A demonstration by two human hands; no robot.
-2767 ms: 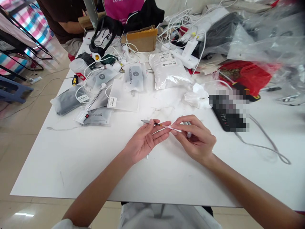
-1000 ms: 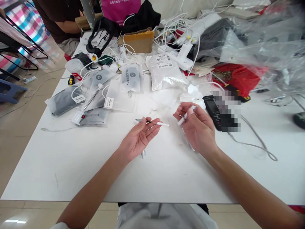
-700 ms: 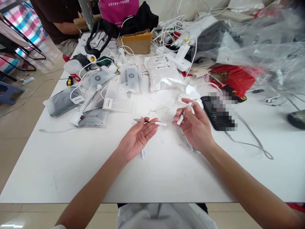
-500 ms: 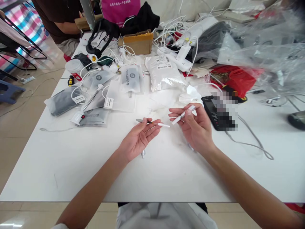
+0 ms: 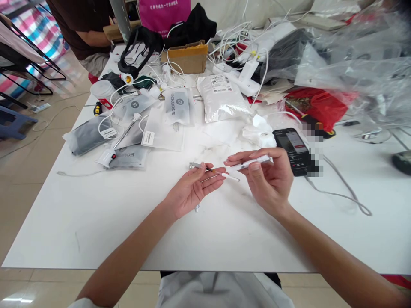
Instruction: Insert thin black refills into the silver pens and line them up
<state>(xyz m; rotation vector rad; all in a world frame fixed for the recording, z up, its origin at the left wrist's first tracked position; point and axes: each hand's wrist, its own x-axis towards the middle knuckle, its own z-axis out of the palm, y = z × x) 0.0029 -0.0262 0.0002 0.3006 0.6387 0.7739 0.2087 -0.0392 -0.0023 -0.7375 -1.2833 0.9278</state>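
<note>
My left hand [image 5: 195,187], palm up, pinches a thin pen insert [image 5: 230,176] between thumb and fingers. The insert has a grey end, a dark and orange middle and a white end that points right. In my right hand [image 5: 269,182], thumb and fingers close on a white, partly clear pen barrel [image 5: 252,162], its narrow end toward my left hand. The two parts are very near each other above the table; I cannot tell whether they touch. A small clear-and-silver piece [image 5: 197,208] lies on the table, partly hidden behind my left hand.
On the white table [image 5: 224,244], a phone [image 5: 293,150] lies beyond my right hand. Packaged pouches [image 5: 176,107], a white parcel [image 5: 223,97], tangled white cables [image 5: 237,40] and a cardboard box [image 5: 186,57] crowd the back. A person's arm [image 5: 96,38] shows at the far left.
My right hand has tilted the pen barrel flatter and moved slightly right. My left hand, still holding the insert, has shifted slightly right. The phone's screen is now lit.
</note>
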